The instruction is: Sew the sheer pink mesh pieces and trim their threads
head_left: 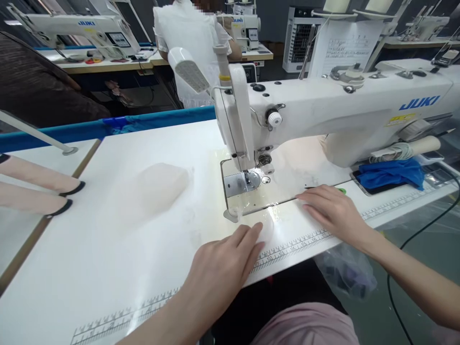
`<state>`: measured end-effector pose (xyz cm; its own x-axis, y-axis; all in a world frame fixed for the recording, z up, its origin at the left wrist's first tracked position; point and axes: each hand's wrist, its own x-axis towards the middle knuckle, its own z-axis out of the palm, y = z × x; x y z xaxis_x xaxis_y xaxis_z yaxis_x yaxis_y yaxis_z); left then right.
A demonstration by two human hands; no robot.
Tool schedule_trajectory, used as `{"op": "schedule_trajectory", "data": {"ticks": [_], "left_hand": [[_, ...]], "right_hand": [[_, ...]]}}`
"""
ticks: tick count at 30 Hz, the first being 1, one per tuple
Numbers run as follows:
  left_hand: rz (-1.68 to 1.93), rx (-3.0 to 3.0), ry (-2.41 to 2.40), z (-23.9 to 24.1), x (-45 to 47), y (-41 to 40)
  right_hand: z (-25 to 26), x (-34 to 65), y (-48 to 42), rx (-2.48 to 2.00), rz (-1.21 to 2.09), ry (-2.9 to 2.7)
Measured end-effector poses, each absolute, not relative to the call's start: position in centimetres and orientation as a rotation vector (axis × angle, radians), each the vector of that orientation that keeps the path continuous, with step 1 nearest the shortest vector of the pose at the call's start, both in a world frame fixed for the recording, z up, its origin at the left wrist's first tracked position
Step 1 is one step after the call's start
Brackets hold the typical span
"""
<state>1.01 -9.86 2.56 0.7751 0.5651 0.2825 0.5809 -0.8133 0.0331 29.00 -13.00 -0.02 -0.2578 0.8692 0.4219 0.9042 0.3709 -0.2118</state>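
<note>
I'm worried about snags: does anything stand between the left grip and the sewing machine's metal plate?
Nothing upright shows between the left grip and the metal plate. Some clear material shows near that grip, its edges too faint to trace. The right grip is off to the right.

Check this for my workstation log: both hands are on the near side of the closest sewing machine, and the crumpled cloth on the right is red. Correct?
One slip: the head view shows the crumpled cloth on the right is blue, not red. The left hand and right hand are indeed on the near side of the closest sewing machine.
</note>
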Motion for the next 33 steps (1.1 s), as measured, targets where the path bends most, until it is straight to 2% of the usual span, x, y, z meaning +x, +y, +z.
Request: {"op": "schedule_trajectory", "data": {"ticks": [9, 13, 17, 20, 26, 33], "left_hand": [[-0.142, -2.979, -1.398, 3.2, 2.8, -4.8], [-0.088, -3.145, -1.516, 3.0, 3.6, -3.5], [-0.453, -3.169, -1.455, 2.4, 3.3, -2.9], [-0.779, -3.186, -1.410, 1.9, 3.0, -2.7], [-0.923, -3.547, -1.661, 2.2, 2.7, -3.0], [-1.016, -3.614, -1.752, 1.9, 2.5, -2.6]], "right_hand": [[1.3, 23.8, -9.9, -1.321, 0.366, -2.181], [2.7, 23.2, -8.7, -1.351, 0.834, -1.793], [4.4, 22.7, -7.0, -1.136, 1.291, -1.396], [5.1, 22.2, -6.2, -1.038, 1.496, -1.201], [5.2, 22.3, -6.1, -0.974, 1.644, -1.131], [5.5, 22.3, -6.2, -1.017, 1.643, -1.157]]}}
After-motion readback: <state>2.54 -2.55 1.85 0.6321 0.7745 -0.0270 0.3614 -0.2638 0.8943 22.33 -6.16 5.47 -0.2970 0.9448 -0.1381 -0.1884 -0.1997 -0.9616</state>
